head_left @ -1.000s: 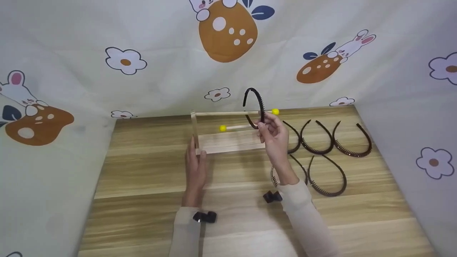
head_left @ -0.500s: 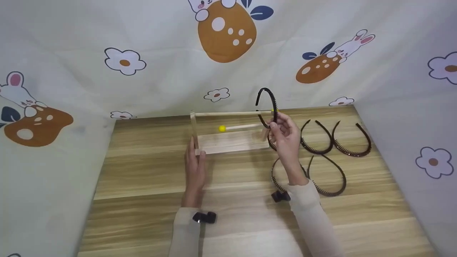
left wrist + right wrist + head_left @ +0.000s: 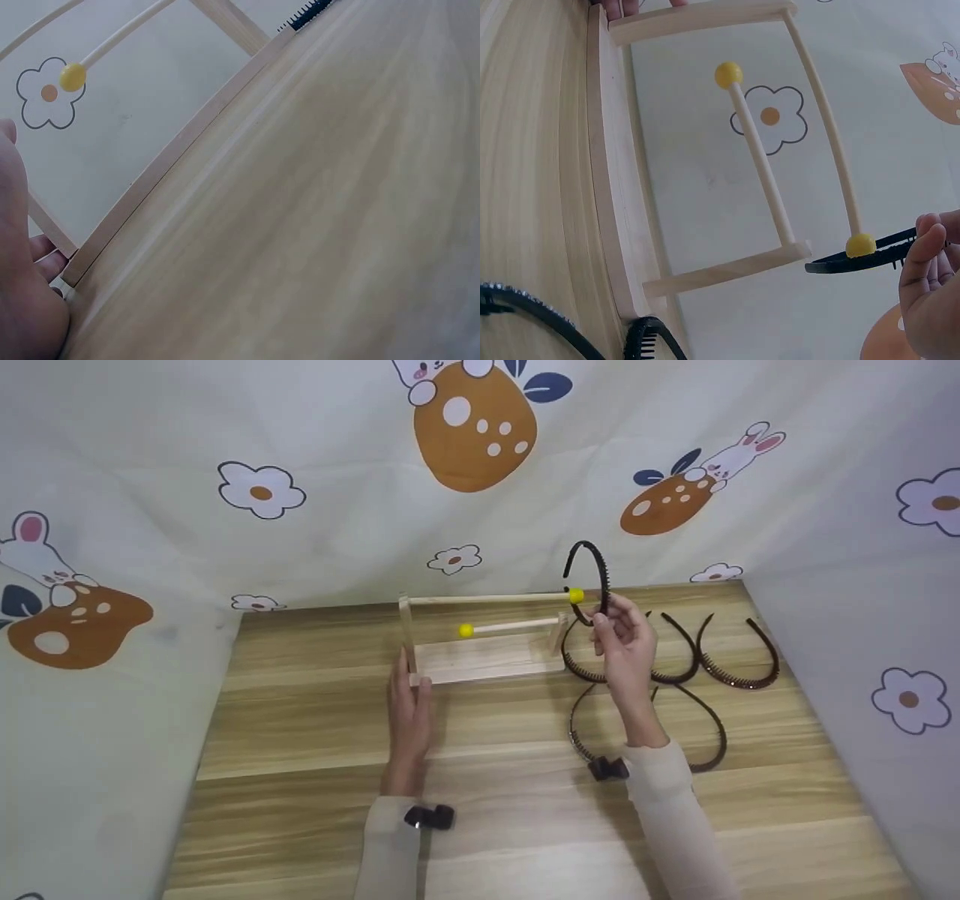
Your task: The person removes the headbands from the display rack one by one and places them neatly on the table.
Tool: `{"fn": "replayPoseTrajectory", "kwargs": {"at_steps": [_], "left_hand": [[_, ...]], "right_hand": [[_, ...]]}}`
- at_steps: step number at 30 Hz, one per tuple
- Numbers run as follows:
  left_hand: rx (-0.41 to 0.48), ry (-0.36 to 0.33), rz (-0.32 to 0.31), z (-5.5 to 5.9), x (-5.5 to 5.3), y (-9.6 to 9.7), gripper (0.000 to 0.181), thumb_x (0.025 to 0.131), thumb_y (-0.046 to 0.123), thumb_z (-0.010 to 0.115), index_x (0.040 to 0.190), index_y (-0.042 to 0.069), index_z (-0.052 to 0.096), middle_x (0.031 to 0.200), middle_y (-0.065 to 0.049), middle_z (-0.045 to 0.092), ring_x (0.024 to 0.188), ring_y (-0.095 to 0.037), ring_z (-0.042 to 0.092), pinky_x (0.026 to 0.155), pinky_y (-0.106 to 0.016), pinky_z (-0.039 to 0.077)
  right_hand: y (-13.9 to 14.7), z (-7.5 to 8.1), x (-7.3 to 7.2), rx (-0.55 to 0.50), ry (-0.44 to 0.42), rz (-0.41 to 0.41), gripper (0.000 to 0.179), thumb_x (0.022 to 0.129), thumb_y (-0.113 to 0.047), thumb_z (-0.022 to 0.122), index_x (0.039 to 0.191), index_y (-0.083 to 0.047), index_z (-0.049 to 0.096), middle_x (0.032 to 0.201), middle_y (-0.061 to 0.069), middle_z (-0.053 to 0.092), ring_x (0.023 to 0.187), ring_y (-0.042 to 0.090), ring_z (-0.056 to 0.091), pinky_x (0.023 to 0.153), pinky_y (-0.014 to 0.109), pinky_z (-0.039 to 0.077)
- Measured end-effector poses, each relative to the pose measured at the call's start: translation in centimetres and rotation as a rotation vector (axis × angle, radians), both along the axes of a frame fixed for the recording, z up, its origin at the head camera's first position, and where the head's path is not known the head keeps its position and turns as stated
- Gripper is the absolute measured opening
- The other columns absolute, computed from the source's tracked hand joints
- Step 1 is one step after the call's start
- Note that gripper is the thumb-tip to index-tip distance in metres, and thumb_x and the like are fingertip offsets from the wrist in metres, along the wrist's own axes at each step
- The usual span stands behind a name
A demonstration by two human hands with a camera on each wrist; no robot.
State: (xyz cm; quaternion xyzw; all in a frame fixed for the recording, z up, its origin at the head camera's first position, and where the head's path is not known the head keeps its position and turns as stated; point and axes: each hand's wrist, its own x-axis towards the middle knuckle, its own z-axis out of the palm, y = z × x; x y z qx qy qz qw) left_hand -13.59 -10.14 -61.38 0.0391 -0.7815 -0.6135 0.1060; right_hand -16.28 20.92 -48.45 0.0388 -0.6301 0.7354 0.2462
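Observation:
My left hand (image 3: 409, 712) holds the left end of a wooden rack (image 3: 487, 660), with fingers behind the corner and the thumb in front. The rack has two upright posts, each bearing a rod tipped with a yellow ball. My right hand (image 3: 628, 649) pinches a black toothed headband (image 3: 604, 577) between thumb and fingers, upright at the free end of the upper rod. In the right wrist view, that rod's yellow ball (image 3: 861, 245) overlaps the headband; whether the loop still surrounds it I cannot tell. The lower rod (image 3: 517, 625) carries nothing.
Several dark headbands (image 3: 739, 684) lie in two rows on the wood-grain table (image 3: 300, 735), right of the rack and partly under my right forearm. A printed cloth (image 3: 337, 532) stands behind the table and along both sides.
My right hand has moved right with the headband, from along the upper rod to its yellow-ball end. The left hand and the rack have stayed in place.

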Motion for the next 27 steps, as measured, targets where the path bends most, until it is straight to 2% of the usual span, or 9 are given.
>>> {"fn": "replayPoseTrajectory", "kwargs": {"at_steps": [4, 10, 15, 22, 27], "left_hand": [[-0.010, -0.008, -0.006, 0.1, 0.1, 0.0, 0.068, 0.117, 0.025, 0.049, 0.178, 0.015, 0.022, 0.179, -0.020, 0.027, 0.161, -0.044, 0.030, 0.127, -0.074, 0.027], [-0.024, -0.002, -0.015, 0.2, 0.1, 0.0, 0.067, 0.118, 0.025, 0.047, 0.179, 0.016, 0.021, 0.179, -0.019, 0.027, 0.163, -0.043, 0.027, 0.129, -0.073, 0.023], [-0.019, -0.005, -0.014, 0.1, 0.1, -0.1, 0.068, 0.118, 0.028, 0.048, 0.178, 0.016, 0.021, 0.178, -0.020, 0.028, 0.163, -0.043, 0.027, 0.129, -0.074, 0.022], [-0.023, -0.019, -0.010, 0.1, 0.1, -0.1, 0.067, 0.118, 0.028, 0.048, 0.179, 0.018, 0.021, 0.179, -0.019, 0.027, 0.163, -0.044, 0.027, 0.129, -0.074, 0.021], [-0.020, -0.022, -0.009, 0.3, 0.1, 0.0, 0.066, 0.118, 0.028, 0.047, 0.179, 0.020, 0.021, 0.181, -0.018, 0.024, 0.164, -0.043, 0.025, 0.130, -0.073, 0.020]], "right_hand": [[0.6, -0.2, 0.0, 0.009, 0.003, 0.000, 0.023, 0.103, 0.011, 0.065, 0.122, 0.000, 0.073, 0.099, 0.016, 0.073, 0.070, 0.017, 0.061, 0.055, 0.019, 0.048], [1.4, -0.4, 0.0, 0.055, -0.009, -0.007, 0.023, 0.103, 0.013, 0.063, 0.123, 0.005, 0.072, 0.099, 0.012, 0.073, 0.071, 0.018, 0.061, 0.054, 0.019, 0.048], [2.5, -0.8, 0.2, 0.086, -0.063, -0.009, 0.023, 0.101, 0.014, 0.064, 0.124, 0.013, 0.067, 0.101, 0.009, 0.076, 0.072, 0.018, 0.063, 0.054, 0.019, 0.049], [4.8, -1.5, 0.7, 0.135, -0.166, -0.043, 0.022, 0.102, 0.013, 0.066, 0.123, 0.010, 0.068, 0.104, 0.016, 0.076, 0.074, 0.017, 0.066, 0.057, 0.018, 0.053], [6.4, -1.9, 1.4, 0.167, -0.218, -0.063, 0.018, 0.105, 0.007, 0.068, 0.122, 0.010, 0.068, 0.102, 0.009, 0.077, 0.076, 0.013, 0.068, 0.058, 0.019, 0.054]]}}
